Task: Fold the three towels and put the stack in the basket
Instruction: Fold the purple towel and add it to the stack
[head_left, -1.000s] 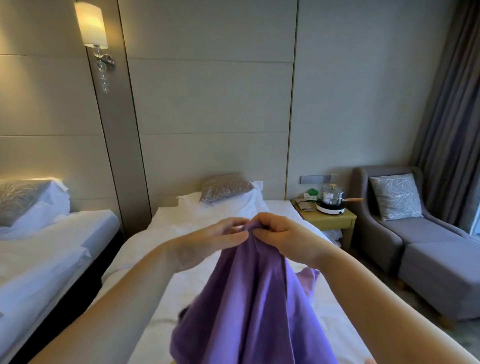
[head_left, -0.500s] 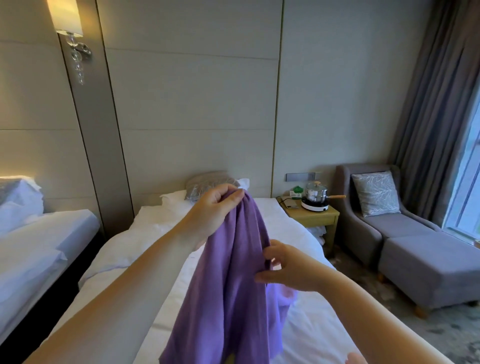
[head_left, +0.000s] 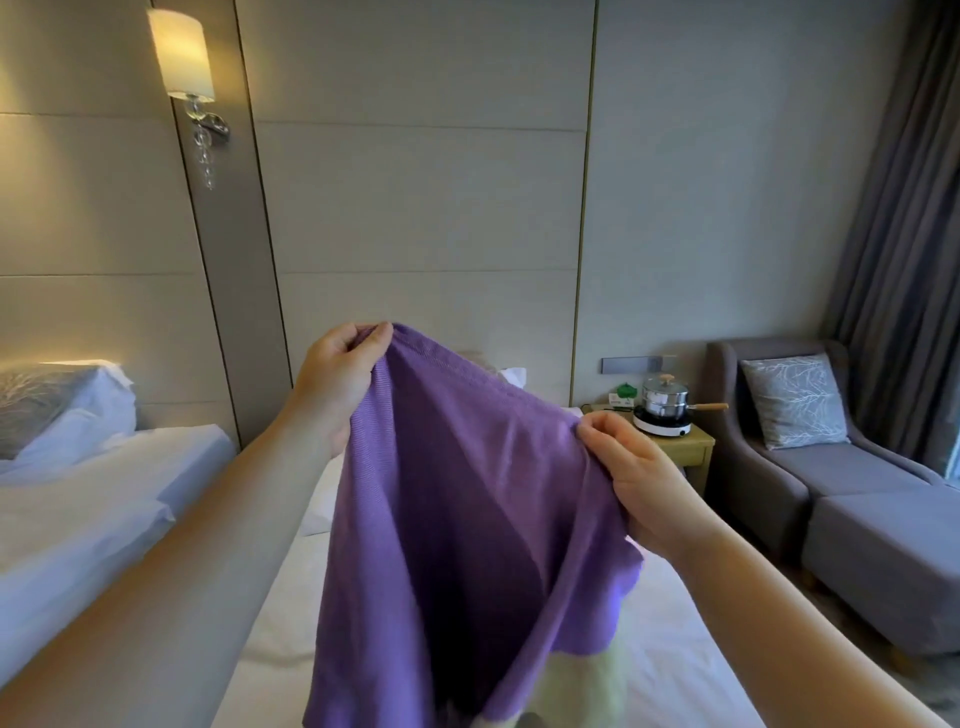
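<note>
No text, label, brand, number or sign can be read anywhere in the view. The small green-and-white packet (head_left: 625, 391) on the wooden bedside surface (head_left: 693, 453), right of centre, may carry print, but it is too small and blurred to make out.

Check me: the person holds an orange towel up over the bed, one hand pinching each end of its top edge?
Not orange: the head view shows a purple towel. The left hand and right hand do pinch its top edge, above the bed.
</note>
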